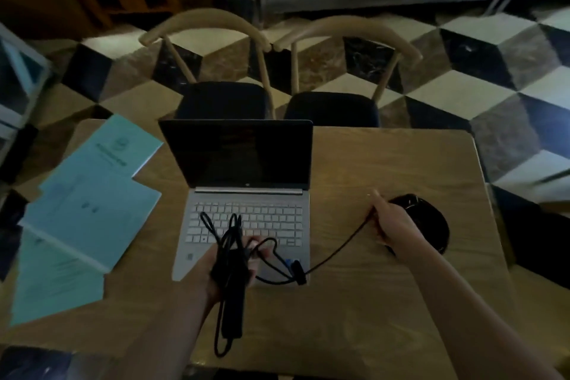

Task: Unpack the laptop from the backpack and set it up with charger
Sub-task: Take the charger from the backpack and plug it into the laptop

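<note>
A silver laptop (246, 194) stands open on the wooden table (385, 163), its screen dark. Above the laptop's front edge my left hand (216, 268) grips the black charger (233, 293), a brick with bundled cable loops that hang over the keyboard. One strand of the charger cable (336, 251) runs from the bundle to the right across the table. To the right of the laptop my right hand (391, 222) pinches the end of that strand. The backpack is not in view.
Several light blue booklets (83, 210) lie on the left of the table. A black round object (428, 222) sits behind my right hand. Two chairs (333, 108) with dark seats stand at the far edge, over a checkered floor.
</note>
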